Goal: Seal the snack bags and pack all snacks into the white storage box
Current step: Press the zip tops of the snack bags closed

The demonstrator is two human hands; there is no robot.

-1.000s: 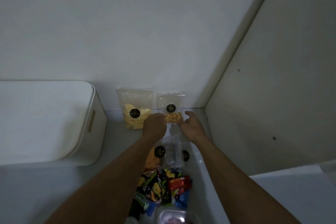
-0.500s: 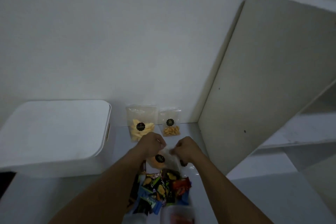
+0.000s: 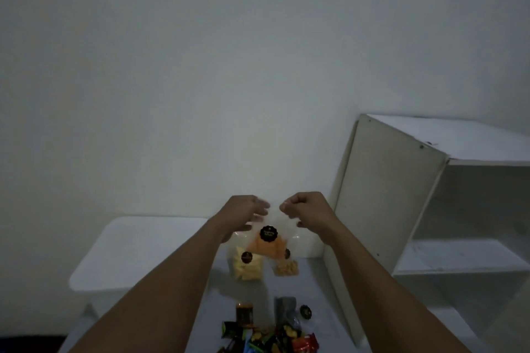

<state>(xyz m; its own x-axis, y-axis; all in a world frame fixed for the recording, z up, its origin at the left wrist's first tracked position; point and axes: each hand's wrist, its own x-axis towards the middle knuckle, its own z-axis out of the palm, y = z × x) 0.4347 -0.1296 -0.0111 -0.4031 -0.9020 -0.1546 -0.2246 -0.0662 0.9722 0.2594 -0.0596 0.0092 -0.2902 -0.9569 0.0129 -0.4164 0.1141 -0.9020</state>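
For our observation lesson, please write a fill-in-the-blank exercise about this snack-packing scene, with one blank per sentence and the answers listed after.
1. The left hand and the right hand hold up a clear bag of ____ coloured snacks.
2. The sticker on the held bag is ____ in colour.
3. The white storage box stands to the ____ of the two bags against the wall.
4. The lid of the white storage box is ____.

Answers: orange; black; left; shut

Both bare arms reach forward, raised.
The left hand has loosely spread, blurred fingers; the right hand is curled, fingertips pinched, close beside it.
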